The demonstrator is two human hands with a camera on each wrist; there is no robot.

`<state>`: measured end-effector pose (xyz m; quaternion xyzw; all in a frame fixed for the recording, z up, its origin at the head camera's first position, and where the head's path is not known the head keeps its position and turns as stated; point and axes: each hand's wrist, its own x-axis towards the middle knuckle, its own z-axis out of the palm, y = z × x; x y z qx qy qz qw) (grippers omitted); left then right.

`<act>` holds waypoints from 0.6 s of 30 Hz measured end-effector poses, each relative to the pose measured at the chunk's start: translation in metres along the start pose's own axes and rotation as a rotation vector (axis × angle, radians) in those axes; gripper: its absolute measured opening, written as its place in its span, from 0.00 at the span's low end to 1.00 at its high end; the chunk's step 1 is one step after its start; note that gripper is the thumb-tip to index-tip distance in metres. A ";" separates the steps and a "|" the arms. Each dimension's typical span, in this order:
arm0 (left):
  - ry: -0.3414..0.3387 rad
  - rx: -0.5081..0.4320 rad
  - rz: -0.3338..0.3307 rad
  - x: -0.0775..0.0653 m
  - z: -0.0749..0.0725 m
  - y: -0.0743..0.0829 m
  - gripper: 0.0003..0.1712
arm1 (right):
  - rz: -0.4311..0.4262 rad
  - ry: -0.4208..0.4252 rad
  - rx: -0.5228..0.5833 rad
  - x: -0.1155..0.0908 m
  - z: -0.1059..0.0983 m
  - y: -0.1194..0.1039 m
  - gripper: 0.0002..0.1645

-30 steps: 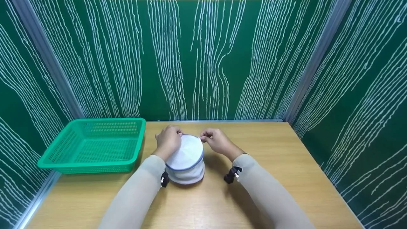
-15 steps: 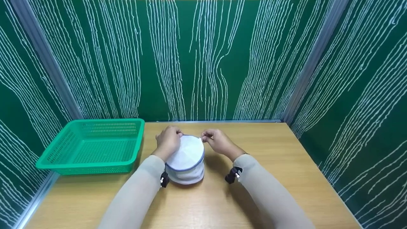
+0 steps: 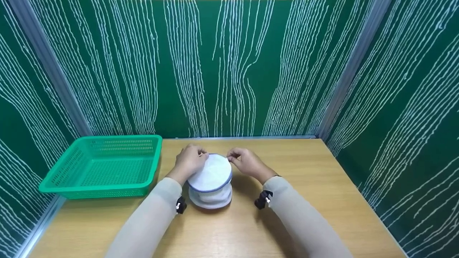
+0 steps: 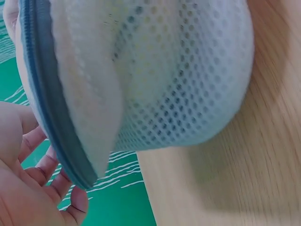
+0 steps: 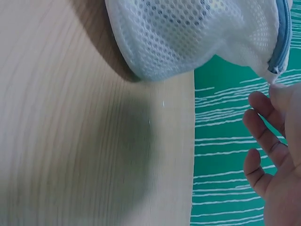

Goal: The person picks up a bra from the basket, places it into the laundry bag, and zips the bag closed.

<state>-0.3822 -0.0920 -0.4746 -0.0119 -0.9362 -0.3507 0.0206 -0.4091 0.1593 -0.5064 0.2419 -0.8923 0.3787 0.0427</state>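
Observation:
A round white mesh laundry bag (image 3: 211, 175) stands on the table, its flat lid tilted toward me. A blue zipper (image 4: 49, 103) runs around the lid's edge, and the mesh side (image 5: 164, 37) sags in folds below. My left hand (image 3: 190, 160) is at the far left of the lid, thumb and curled fingers on the rim. At the far right of the rim, my right hand (image 3: 247, 163) pinches the small white end at the zipper between thumb and index finger. Its other fingers (image 5: 263, 132) curl loosely away from the bag.
A green plastic basket (image 3: 156, 168) with perforated walls stands at the back left of the wooden table (image 3: 304, 200). Green panels (image 3: 179, 122) with white wavy lines enclose the back and sides.
My left hand has shifted slightly along the rim, its thumb and index finger a little more parted, and the left forearm has moved a little left. The right hand keeps its pinch.

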 end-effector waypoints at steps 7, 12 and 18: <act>-0.020 0.003 -0.028 -0.002 -0.012 -0.015 0.19 | 0.074 -0.002 0.013 -0.001 0.000 0.000 0.09; -0.063 -0.024 -0.049 -0.002 -0.019 -0.026 0.20 | 0.098 -0.007 0.004 -0.002 -0.003 -0.001 0.11; -0.074 -0.032 -0.037 -0.009 -0.029 -0.030 0.19 | 0.111 -0.006 0.009 -0.003 -0.011 -0.002 0.11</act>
